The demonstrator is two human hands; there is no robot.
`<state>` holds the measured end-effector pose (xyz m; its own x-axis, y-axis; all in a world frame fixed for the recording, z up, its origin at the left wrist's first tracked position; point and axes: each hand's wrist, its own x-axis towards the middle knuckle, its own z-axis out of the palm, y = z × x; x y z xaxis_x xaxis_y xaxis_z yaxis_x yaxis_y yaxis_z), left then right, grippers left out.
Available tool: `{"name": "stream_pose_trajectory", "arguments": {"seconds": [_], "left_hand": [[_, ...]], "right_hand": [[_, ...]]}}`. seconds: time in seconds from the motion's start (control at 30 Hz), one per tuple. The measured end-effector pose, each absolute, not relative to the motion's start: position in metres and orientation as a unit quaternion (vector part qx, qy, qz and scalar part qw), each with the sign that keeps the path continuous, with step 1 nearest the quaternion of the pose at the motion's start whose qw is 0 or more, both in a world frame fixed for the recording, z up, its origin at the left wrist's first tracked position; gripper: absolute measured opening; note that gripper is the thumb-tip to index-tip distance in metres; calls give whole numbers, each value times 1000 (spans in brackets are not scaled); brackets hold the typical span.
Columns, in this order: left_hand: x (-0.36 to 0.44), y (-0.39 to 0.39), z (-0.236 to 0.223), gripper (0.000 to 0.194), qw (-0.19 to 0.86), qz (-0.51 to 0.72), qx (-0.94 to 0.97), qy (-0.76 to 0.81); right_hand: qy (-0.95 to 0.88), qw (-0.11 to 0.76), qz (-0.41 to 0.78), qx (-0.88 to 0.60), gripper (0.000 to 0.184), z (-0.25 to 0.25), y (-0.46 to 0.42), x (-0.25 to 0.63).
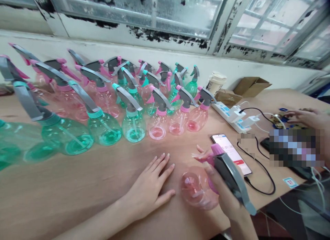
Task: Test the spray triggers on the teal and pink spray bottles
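From the head view: holds a pink spray bottle (pixel 192 193) in the right hand (pixel 228 202), over the near part of the table (pixel 77 198), tilted, with belly toward the left hand (pixel 148 186) and grey spray head (pixel 229 174) to the right. Curls the right hand about the neck, thumb along the near side, fingertips showing beyond the pink trigger (pixel 211 159); cannot tell the hold of the hidden fingers, nor any contact between base and table. Rests the left hand palm down on the table just beside the bottle, fingers a little parted, thumb well out, gripping nothing. Judging by the clear, thin-looking plastic, with no liquid to be made out inside, should feel light, perhaps top-heavy. Would probably give a little under a squeeze at the belly and, being round and glossy, might slip there; unlikely to shatter, though apt to dent. Best taken by the neck at the pink collar (pixel 212 185), narrow and probably stiff; better not lifted by the trigger, likely to swing under load. Note also the phone (pixel 239 159) lying just beyond the spray head, and the pink bottles (pixel 197 119) and green bottles (pixel 134 128) standing in rows farther back.
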<state>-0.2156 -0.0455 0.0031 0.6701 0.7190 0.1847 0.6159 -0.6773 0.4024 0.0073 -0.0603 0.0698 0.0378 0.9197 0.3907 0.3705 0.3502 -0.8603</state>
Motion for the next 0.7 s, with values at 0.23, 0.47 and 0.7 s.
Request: {"name": "stream_pose_trajectory", "arguments": {"seconds": [0.23,0.47,0.7], "left_hand": [[-214,-46,10,59,160,156,899,376],[-212,-45,9,59,144,147,903,377],[-212,-45,10,59,131,140,908,374]], "right_hand": [[-604,509,247,-561,25,60,-67,6],[-634,486,275,-535,36,66,-62,-6],[-655,490,256,-515,36,66,-58,-7]]}}
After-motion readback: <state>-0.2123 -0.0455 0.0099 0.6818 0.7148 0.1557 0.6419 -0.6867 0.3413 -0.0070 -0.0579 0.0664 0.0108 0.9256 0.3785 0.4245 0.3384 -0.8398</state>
